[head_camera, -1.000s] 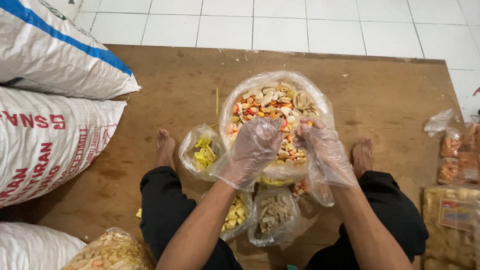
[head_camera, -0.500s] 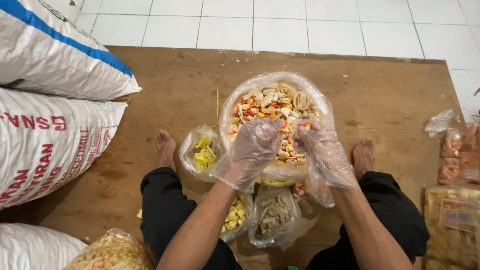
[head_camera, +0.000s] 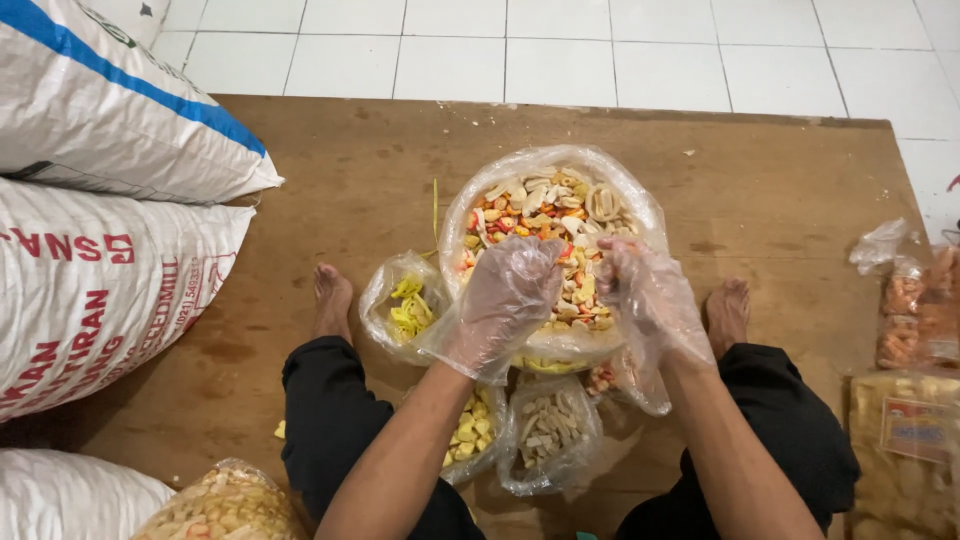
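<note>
Big bag of mixed crackers (head_camera: 545, 215) on board (head_camera: 780, 180), centre, between feet. Left hand (head_camera: 503, 300) and right hand (head_camera: 648, 295) in bag's near edge. Small bag (head_camera: 405, 305) just left. Two small bags (head_camera: 545, 430) nearer person. Sacks (head_camera: 100, 200) stacked far left. Packets (head_camera: 910, 300) far right.

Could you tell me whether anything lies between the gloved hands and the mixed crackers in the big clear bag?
Only the thin plastic gloves: the left hand and right hand already rest on the mixed crackers in the open big clear bag.
</note>
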